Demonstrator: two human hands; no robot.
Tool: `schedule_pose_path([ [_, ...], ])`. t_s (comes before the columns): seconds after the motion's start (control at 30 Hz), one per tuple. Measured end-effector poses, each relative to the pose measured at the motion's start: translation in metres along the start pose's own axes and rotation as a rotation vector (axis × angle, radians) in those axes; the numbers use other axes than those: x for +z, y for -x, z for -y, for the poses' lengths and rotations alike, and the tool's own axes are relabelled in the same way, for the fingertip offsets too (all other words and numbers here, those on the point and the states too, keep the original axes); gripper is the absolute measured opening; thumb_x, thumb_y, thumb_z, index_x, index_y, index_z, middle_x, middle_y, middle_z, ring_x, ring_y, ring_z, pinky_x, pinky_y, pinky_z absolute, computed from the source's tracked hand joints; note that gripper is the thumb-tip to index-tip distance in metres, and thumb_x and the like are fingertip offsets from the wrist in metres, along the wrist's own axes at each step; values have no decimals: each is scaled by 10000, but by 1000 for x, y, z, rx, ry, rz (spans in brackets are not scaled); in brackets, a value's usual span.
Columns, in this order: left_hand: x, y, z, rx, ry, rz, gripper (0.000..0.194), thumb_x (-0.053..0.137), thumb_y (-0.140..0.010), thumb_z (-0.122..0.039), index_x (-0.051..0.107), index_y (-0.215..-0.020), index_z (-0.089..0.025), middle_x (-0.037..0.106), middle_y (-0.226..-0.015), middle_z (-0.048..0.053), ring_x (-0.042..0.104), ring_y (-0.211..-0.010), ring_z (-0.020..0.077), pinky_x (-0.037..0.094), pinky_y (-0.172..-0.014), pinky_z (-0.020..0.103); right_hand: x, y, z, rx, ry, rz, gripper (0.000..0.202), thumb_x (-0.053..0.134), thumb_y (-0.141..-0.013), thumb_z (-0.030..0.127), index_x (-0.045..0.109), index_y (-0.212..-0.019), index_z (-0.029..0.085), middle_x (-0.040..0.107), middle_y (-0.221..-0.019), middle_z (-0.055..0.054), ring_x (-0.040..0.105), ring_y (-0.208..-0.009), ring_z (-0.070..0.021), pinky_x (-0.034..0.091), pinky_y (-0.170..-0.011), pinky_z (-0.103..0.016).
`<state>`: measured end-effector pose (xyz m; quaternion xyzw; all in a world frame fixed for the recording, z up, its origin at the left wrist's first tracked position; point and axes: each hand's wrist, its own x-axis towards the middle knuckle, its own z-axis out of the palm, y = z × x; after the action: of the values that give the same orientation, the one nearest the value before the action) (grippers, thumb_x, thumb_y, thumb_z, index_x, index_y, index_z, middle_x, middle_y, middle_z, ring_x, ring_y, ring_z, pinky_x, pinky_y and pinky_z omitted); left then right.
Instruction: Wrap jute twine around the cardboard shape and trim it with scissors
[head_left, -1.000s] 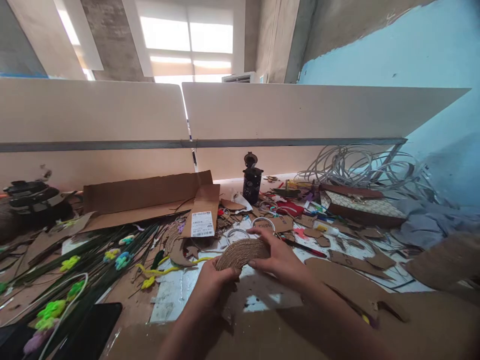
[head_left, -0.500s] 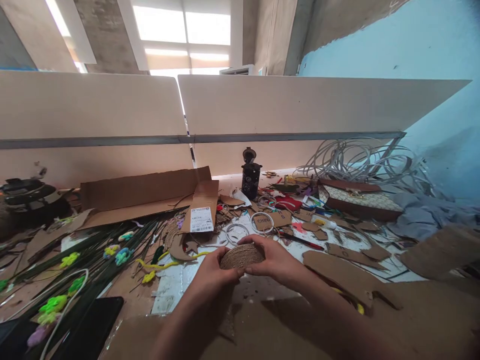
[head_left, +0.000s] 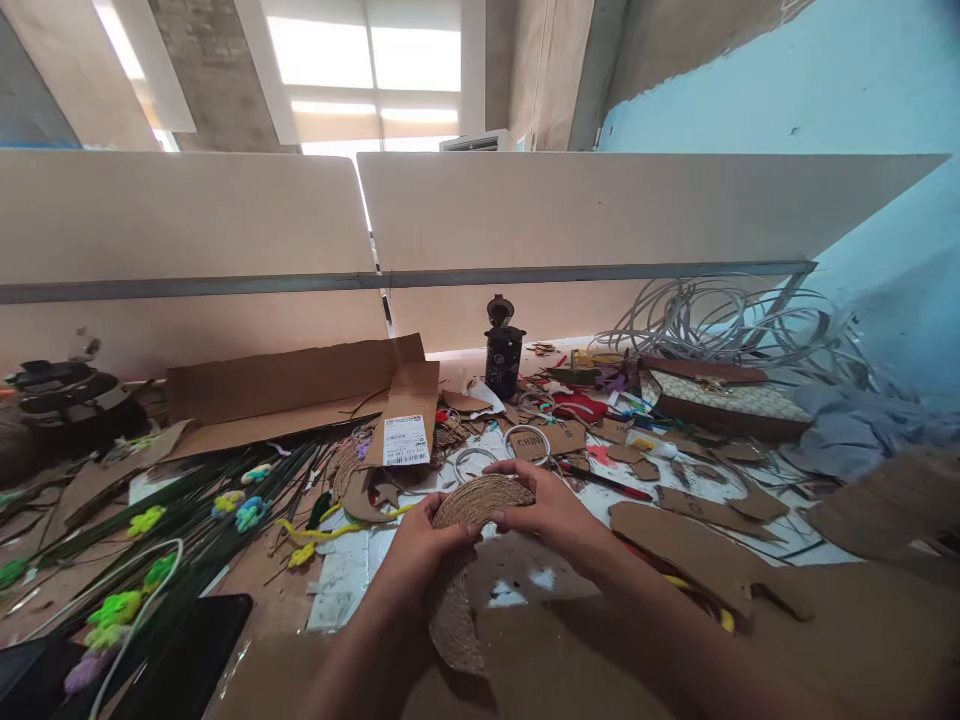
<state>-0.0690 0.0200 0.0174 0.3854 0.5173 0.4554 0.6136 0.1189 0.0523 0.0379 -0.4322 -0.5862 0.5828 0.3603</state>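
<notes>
A curved, rope-covered brown piece (head_left: 484,498) is held up between my two hands. My left hand (head_left: 427,540) grips its left end, with the thumb on the near face. At the right end, my right hand (head_left: 536,505) pinches it between thumb and fingers. Below my left hand a further curved part (head_left: 456,625) with the same rope texture hangs down; whether it joins the upper part is hidden by the hand. Behind my hands lie two pale rings (head_left: 527,443).
An open cardboard box (head_left: 285,395) stands at the back left, and a black bottle (head_left: 503,360) at the back centre. Green stems with crocheted flowers (head_left: 251,513) lie left. To the right are cardboard cutouts (head_left: 697,550), a handbag (head_left: 727,400) and coiled tubing (head_left: 690,320).
The rope-covered piece has turned in my hands and shows a wider arc. Its lower curved part has come into fuller view below my left hand.
</notes>
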Motion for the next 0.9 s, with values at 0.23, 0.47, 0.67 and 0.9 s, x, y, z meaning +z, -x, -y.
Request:
schedule_pose_path([
  [0.23,0,5,-3,53,-22,100,469,846,-598,-216,646,-1017,-146,733,-775,42,628,-551,133,481,-511,216,2,-1,-5,-11,36,-19,489,732,-586,214,632,-1064,187,694,-885,-24,625,-759,-192,501,-651,-297],
  [0.47,8,5,6,16,107,119,456,816,-617,-167,659,-1045,-139,739,-807,58,653,-576,157,509,-553,245,2,0,-7,-43,34,22,511,763,-594,222,624,-1085,194,708,-920,-29,642,-827,-207,511,-711,-307],
  [0.67,6,4,10,-14,174,196,497,879,-635,-240,662,-1072,-145,749,-847,70,670,-619,163,524,-600,255,3,0,-3,-11,33,17,481,756,-585,241,627,-1046,197,688,-887,-26,625,-767,-195,502,-643,-297],
  [0.9,6,4,12,2,159,182,472,889,-618,-252,689,-1028,-130,751,-821,85,682,-631,192,521,-599,270,2,1,-2,-3,38,18,438,741,-595,210,635,-1020,191,690,-869,-17,620,-740,-181,501,-626,-285],
])
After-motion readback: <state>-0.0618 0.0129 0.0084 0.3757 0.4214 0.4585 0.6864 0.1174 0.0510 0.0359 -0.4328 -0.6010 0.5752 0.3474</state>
